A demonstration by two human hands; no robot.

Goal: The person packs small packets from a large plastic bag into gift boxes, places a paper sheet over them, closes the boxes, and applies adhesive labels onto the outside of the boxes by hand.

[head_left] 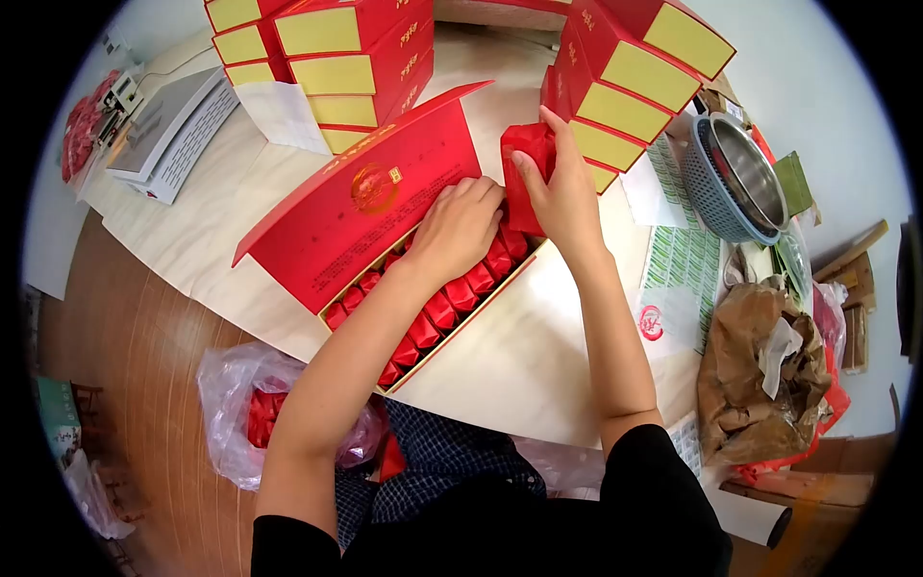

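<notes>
An open red box [464,330] lies slanted across the pale table, filled with rows of small red foil-wrapped packets [440,310]. Its red lid [370,192] with gold print stands raised on the far side. My left hand [452,231] reaches into the box near its right end, palm down; its fingertips are hidden, so what they touch cannot be seen. In my right hand [562,183] is a larger red packet [525,178], gripped between thumb and fingers above the right end of the box.
Stacked red boxes with yellow ends [332,48] [635,87] stand at the back. A grey device [173,125] is at the left. Basins [735,178], green label sheets [681,260] and crumpled brown paper [760,375] are at the right. A plastic bag [231,413] sits below the table edge.
</notes>
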